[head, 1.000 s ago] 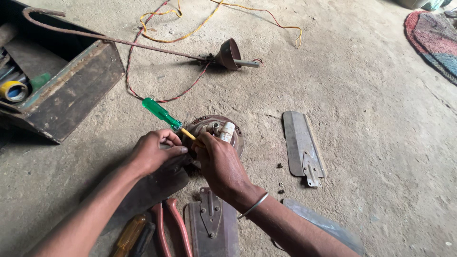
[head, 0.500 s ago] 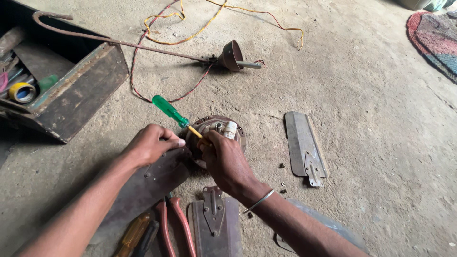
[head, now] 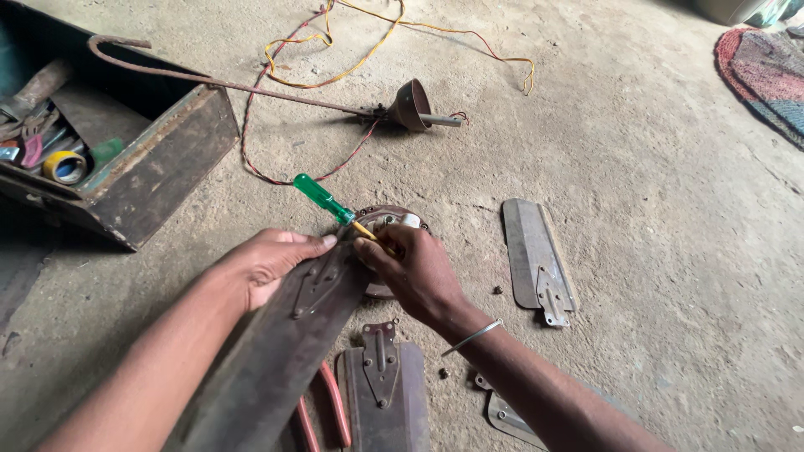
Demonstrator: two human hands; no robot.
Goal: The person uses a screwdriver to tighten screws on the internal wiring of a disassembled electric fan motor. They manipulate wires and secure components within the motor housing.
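The fan motor (head: 389,230) lies on the concrete floor (head: 653,276), mostly hidden behind the right hand (head: 410,268), so only its upper rim and a white part show. The right hand is curled around the yellow shank of a green-handled screwdriver (head: 322,197); its tip is covered, and where it meets the motor cannot be made out. The left hand (head: 268,264) is pressed flat, fingers together, on the bracket end of a dark fan blade (head: 276,360), whose far end is cut off at the bottom edge. 2 more blades show: 1 (head: 385,385) between the forearms, 1 (head: 536,259) lying apart to the right. A red-handled tool (head: 331,406), perhaps pliers, is half hidden under the dark blade. The toolbox (head: 126,159) sits at the left edge, well apart; open floor spreads right.
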